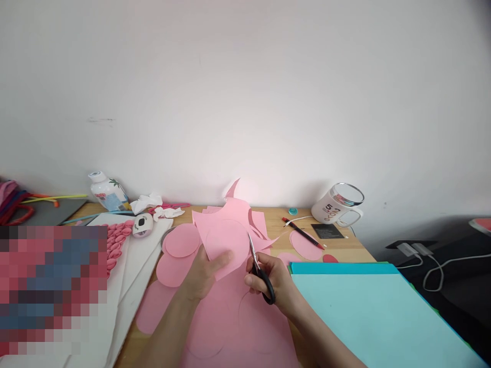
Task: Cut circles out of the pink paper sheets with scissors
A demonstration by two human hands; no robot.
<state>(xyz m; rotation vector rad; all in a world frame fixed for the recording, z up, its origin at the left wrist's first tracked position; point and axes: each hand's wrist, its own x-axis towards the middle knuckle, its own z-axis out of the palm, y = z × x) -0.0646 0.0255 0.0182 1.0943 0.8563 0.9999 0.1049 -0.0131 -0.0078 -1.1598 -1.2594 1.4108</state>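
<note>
My left hand (209, 271) pinches a sheet of pink paper (226, 232) with the thumb on top; a round outline shows on it and part of its edge is cut in a curve. In my right hand (268, 278) are black-handled scissors (264, 283), their blades pointing up at the paper's right edge. Under both hands lies a larger pink sheet (215, 327) with drawn circle outlines. Several cut pink paper circles (178, 266) overlap to the left. Curved pink scraps (259, 222) lie behind the held paper.
A white mug (337, 204), a black-and-red pencil (303, 232) and a black card (327, 231) are at the back right. Light-blue sheets (356, 306) cover the right front. At the left stand a white bottle (109, 191), crumpled tissues (146, 202) and a white board (130, 271).
</note>
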